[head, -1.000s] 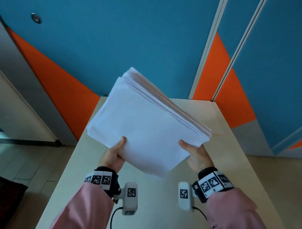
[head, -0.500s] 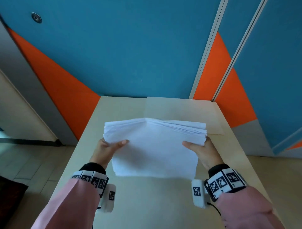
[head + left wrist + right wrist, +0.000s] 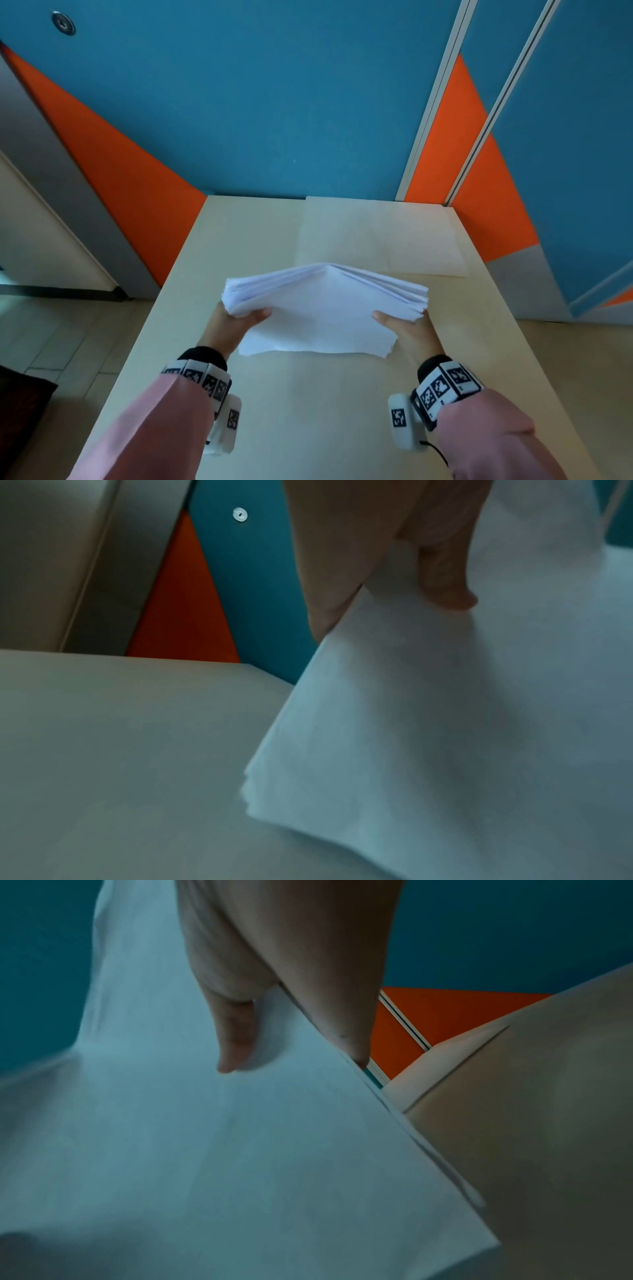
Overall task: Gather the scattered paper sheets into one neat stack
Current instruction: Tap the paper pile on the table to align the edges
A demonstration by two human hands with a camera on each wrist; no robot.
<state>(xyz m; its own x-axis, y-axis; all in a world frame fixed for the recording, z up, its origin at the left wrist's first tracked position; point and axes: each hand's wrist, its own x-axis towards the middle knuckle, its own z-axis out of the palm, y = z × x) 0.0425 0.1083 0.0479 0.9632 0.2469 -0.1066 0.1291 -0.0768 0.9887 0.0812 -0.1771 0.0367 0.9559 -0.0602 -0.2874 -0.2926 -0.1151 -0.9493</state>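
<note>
1. Left hand (image 3: pixel 236 320) pinches the left edge of the white paper stack (image 3: pixel 322 308), thumb on top.
2. Stack bows upward; its near edge touches the beige wooden table (image 3: pixel 308 411). We judge squaring in hand; next, level and lower it.
3. Right hand (image 3: pixel 407 329) pinches the stack's right edge.
4. No containers visible.

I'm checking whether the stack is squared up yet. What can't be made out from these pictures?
- Fingers of the left hand and right hand: behind the paper stack in the head view.
- Stack's bottom edge: blurred in the left wrist view.
- Stack's far face: hidden in every view.
- Sheet on the table: whether single, too faint.
</note>
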